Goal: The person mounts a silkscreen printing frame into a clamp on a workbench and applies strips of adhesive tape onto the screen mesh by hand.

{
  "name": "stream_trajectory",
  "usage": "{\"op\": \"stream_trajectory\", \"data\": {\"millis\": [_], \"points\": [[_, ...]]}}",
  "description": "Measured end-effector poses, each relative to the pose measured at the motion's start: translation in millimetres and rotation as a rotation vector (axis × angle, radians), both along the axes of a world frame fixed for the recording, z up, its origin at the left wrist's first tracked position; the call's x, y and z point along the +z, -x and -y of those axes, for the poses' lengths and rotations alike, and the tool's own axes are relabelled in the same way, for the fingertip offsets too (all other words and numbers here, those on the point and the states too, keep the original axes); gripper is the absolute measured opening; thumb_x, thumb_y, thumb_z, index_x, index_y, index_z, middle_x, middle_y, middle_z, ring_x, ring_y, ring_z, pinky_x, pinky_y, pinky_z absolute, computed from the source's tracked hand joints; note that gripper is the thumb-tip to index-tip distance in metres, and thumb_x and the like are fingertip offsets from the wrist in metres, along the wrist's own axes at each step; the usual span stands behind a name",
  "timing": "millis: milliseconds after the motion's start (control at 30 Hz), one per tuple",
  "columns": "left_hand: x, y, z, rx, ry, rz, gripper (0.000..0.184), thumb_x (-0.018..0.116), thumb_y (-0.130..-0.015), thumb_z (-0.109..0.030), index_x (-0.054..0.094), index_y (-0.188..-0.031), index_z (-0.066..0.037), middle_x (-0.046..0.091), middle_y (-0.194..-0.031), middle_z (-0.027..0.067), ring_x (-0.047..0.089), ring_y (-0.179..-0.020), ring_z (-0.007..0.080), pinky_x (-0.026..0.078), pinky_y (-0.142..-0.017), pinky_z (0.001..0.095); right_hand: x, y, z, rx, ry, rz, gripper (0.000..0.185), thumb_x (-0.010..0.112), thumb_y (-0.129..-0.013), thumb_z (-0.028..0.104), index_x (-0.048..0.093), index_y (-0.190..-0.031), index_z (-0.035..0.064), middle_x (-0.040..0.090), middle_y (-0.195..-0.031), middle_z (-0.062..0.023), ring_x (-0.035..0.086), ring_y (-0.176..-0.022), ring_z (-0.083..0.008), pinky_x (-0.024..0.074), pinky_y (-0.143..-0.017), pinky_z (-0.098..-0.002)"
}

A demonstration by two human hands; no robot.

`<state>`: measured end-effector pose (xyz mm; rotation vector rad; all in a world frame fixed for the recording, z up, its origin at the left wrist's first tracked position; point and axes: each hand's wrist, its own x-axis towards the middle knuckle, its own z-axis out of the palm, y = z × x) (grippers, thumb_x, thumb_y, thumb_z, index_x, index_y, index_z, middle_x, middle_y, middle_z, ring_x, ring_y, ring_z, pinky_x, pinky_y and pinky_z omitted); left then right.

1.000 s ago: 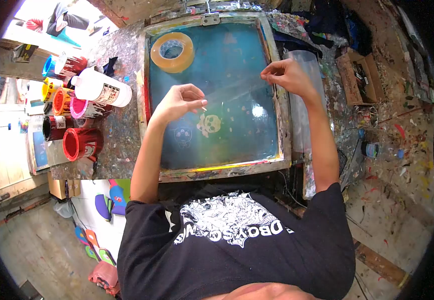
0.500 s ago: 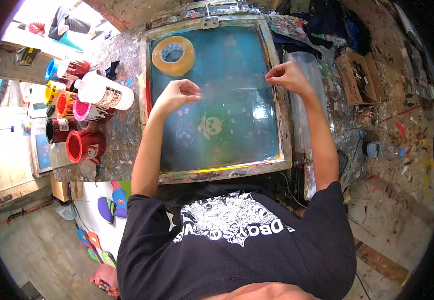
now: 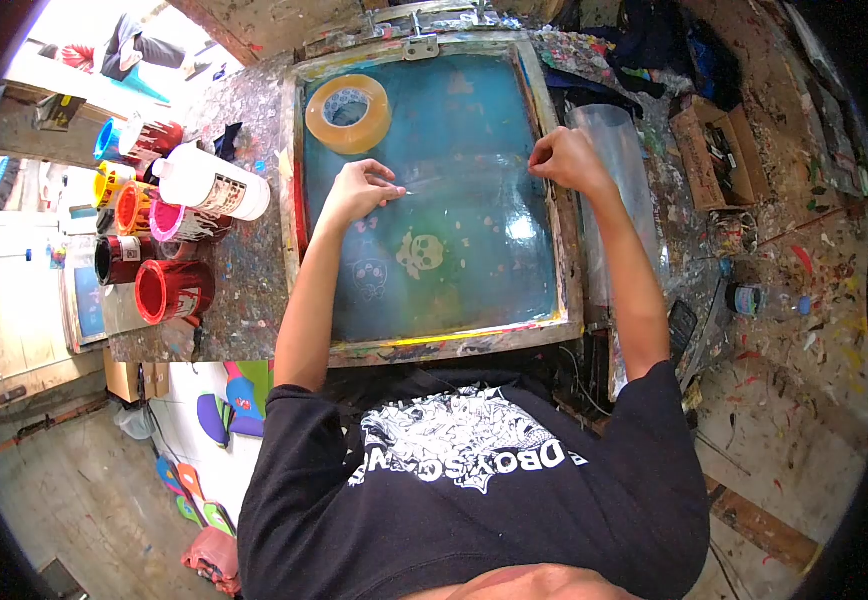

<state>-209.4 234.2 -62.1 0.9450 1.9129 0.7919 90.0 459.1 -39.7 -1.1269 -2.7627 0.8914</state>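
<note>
A clear strip [image 3: 469,178] stretches between two hands over a framed blue screen [image 3: 444,110].
Left hand [image 3: 357,192] and right hand [image 3: 572,160] each pinch an end; the tape roll [image 3: 349,113] rests on the screen's far left. Paint pots [image 3: 167,292] crowd the spattered worktop [image 3: 249,270]; a cardboard box [image 3: 694,170] stands right.

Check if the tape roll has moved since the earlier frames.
No. Against the metal clamp at the top, the tape roll keeps essentially the same place, below and left in the view; both shift slightly together, suggesting camera movement.
</note>
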Motion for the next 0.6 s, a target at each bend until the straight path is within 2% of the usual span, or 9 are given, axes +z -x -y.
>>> {"op": "stream_trajectory", "data": {"millis": [267,433,500,533,600], "points": [[2.4,3.3,-4.0,0.009,0.038,0.003,0.043,0.089,-0.075,-0.019,0.068,-0.107,0.001,0.076,-0.084,0.0082,0.063,-0.064,0.0101,0.047,-0.056,0.0256,8.5,1.9,10.1,0.031,-0.109,0.011,0.011,0.079,-0.071,0.013,0.081,-0.082,0.0107,0.076,-0.081,-0.0120,0.075,-0.074,-0.0232,0.0587,-0.074,-0.0343],[-1.5,0.9,-4.9,0.037,0.032,-0.039,0.041,0.088,-0.074,-0.015,0.067,-0.105,0.002,0.077,-0.086,0.0086,0.062,-0.063,0.0099,0.050,-0.058,0.0268,2.4,2.7,13.0,0.029,-0.038,-0.030,0.011,0.078,-0.072,0.012,0.080,-0.082,0.0087,0.076,-0.085,-0.0140,0.074,-0.077,-0.0266,0.0584,-0.079,-0.0368],[6.7,-10.1,-3.2,0.059,0.040,-0.172,0.041,0.087,-0.070,-0.019,0.068,-0.100,0.002,0.077,-0.089,0.0146,0.073,-0.079,0.0229,0.057,-0.075,0.0354,0.5,3.9,17.7,0.026,-0.056,-0.030,0.010,0.076,-0.072,0.011,0.080,-0.081,0.0078,0.075,-0.086,-0.0147,0.074,-0.079,-0.0289,0.0581,-0.081,-0.0382],[8.0,-17.0,-3.1,0.053,0.038,-0.174,0.041,0.087,-0.070,-0.019,0.068,-0.100,0.002,0.077,-0.089,0.0146,0.073,-0.079,0.0229,0.057,-0.075,0.0354,-1.8,5.0,20.4,0.037,-0.116,-0.037,0.009,0.075,-0.072,0.009,0.078,-0.080,0.0064,0.075,-0.086,-0.0153,0.073,-0.082,-0.0315,0.0575,-0.082,-0.0397],[10.1,-32.8,-3.1,0.014,0.056,-0.539,0.038,0.082,-0.071,-0.025,0.067,-0.097,0.000,0.075,-0.092,0.0178,0.073,-0.090,0.0339,0.056,-0.084,0.0421,-4.0,2.9,23.0,0.039,-0.184,-0.043,0.007,0.074,-0.072,0.008,0.076,-0.078,0.0049,0.074,-0.087,-0.0159,0.071,-0.084,-0.0341,0.0569,-0.083,-0.0413]]}}
